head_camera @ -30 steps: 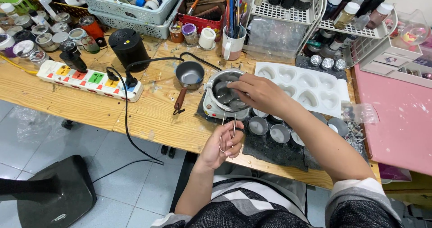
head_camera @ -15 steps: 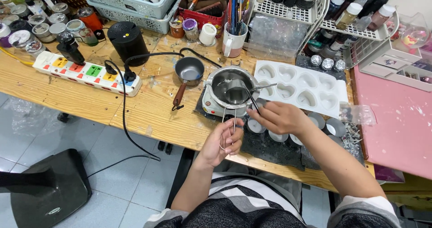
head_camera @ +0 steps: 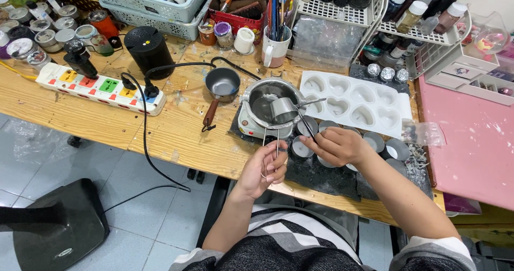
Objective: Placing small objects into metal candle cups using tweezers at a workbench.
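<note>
Our left hand (head_camera: 266, 166) pinches a pair of thin metal wires (head_camera: 271, 148) upright, its grip closed on them at the counter (head_camera: 80, 121) edge. Our right hand (head_camera: 334, 145) rests over the small round tins (head_camera: 301, 149), fingers closed on a thin dark stick (head_camera: 306, 126) angled toward the melting pot (head_camera: 270, 104). We judge it best to keep the wires vertical and steady the tin before lowering them.

the table (head_camera: 80, 116) is bare, scuffed wood. the pot (head_camera: 267, 102) and small tins (head_camera: 300, 148) are shiny metal, on a matt dark mat (head_camera: 321, 177). the heart mould (head_camera: 356, 100) looks like smooth white plastic. the saucepan (head_camera: 223, 82) is dull grey metal with a wooden handle.
</note>
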